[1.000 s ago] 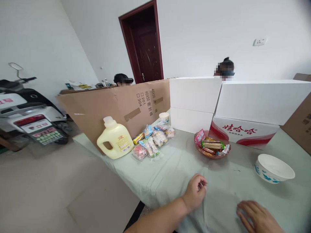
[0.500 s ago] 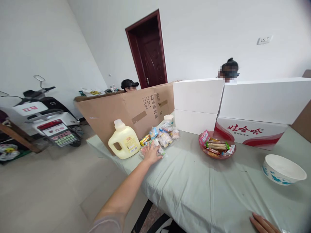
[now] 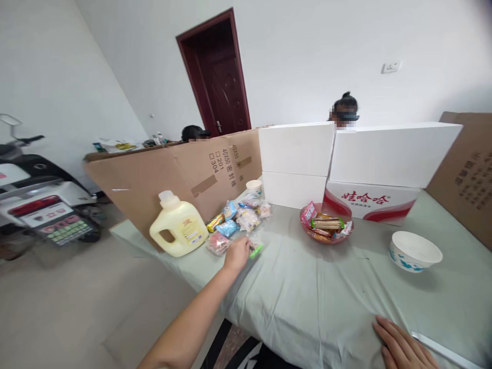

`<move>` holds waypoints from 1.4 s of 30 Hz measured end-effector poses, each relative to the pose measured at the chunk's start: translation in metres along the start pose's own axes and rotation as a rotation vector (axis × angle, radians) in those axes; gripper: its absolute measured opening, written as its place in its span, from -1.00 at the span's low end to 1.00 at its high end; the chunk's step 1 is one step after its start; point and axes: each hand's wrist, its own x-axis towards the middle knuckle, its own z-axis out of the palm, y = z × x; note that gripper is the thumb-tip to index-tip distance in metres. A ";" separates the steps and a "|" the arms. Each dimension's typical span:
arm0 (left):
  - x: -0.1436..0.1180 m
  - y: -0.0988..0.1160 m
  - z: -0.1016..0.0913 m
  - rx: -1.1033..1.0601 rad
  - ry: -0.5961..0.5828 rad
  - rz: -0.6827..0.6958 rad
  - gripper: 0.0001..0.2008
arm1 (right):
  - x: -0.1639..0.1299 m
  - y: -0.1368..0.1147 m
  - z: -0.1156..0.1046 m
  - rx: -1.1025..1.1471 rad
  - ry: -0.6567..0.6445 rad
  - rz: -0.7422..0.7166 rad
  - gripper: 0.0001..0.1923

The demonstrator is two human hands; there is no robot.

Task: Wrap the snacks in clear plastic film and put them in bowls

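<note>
Right of the yellow jug point(image 3: 186, 233), I see the left hand point(image 3: 236, 253) closed narrowly on a snack packet point(image 3: 255, 249). The packet's green end points away from the jug; the long axis I cannot tell, being mostly covered. The right hand point(image 3: 405, 344) lies with fingers stretched, well apart from the jug.

Green-covered table point(image 3: 295, 292) bears yellow jug point(image 3: 180, 229); wrapped snacks point(image 3: 248, 219); cup point(image 3: 253, 189); red bowl point(image 3: 326, 239); white bowl point(image 3: 409, 262); cartons point(image 3: 371, 202).

Green-tipped packet point(image 3: 255, 250); pale green tablecloth point(image 3: 292, 287); white bowl point(image 3: 415, 253) (blue motifs); translucent reddish dish point(image 3: 326, 240).
</note>
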 end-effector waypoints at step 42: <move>-0.114 0.149 0.089 -0.746 0.253 0.397 -0.61 | 0.157 -0.063 -0.045 0.236 -0.538 0.146 -0.75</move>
